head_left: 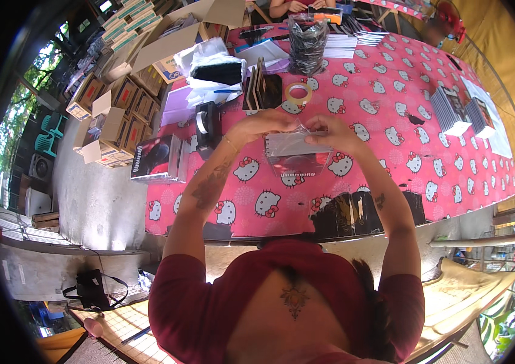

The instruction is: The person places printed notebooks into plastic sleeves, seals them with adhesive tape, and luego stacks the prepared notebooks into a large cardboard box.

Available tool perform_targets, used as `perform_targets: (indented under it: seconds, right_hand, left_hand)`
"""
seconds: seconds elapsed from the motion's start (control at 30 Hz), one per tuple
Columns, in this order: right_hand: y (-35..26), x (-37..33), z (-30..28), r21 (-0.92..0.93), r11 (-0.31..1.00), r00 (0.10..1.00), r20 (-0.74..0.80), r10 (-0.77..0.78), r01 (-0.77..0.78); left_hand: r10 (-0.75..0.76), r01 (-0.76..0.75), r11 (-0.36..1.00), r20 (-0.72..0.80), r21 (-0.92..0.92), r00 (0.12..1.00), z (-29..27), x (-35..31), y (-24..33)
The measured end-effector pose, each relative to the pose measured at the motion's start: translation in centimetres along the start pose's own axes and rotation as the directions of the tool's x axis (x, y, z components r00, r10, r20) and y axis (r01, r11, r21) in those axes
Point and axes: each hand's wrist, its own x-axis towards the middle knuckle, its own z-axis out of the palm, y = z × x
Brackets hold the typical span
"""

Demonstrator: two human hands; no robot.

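A stack of spiral notebooks (298, 166) with dark printed covers lies on the pink patterned tablecloth (257, 176) in front of me. Clear plastic film (301, 128) shows at the stack's far edge, gathered up between my hands. My left hand (267, 124) reaches over from the left, its fingers pinched on the film. From the right, my right hand (333, 134) has thumb and fingers closed on the film at the stack's far right corner. Just beyond my hands lies a roll of tape (298, 93).
Left of my left forearm stand a black tape dispenser (207, 128) and another notebook stack (160, 159). A tall container wrapped in black plastic (307, 45) stands farther back. More stacks (449, 111) lie at the right. Cardboard boxes (129, 108) crowd the left; a person (297, 7) sits across.
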Motion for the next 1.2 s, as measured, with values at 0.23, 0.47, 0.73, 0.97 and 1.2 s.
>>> perform_targets:
  seconds: [0.23, 0.47, 0.73, 0.97, 1.2]
  right_hand:
    - [-0.5, -0.5, 1.2, -0.019, 1.000, 0.993, -0.115, -0.007, 0.005]
    - [-0.6, -0.5, 1.8, -0.066, 0.998, 0.986, -0.165, -0.005, -0.006]
    - [-1.2, -0.7, 1.4, -0.017, 0.999, 0.991, -0.128, 0.037, -0.039]
    - [-1.5, -0.5, 1.6, -0.012, 0.998, 0.990, -0.128, 0.060, -0.063]
    - [-1.0, -0.4, 1.7, 0.012, 0.999, 0.992, -0.117, 0.053, -0.052]
  left_hand:
    - [0.193, -0.081, 0.980, -0.749, 0.184, 0.634, -3.3, -1.7, -3.2]
    - [-0.117, 0.161, 0.985, -0.925, -0.062, 0.361, -12.9, -17.8, -16.0]
    - [-0.117, -0.244, 0.953, -0.963, -0.178, 0.244, -7.6, -16.3, -15.9]
    - [-0.186, -0.379, 0.878, -0.938, -0.292, 0.292, -5.4, -17.8, -16.8]
    - [-0.220, -0.347, 0.878, -0.921, -0.331, 0.321, -6.0, -18.5, -17.9]
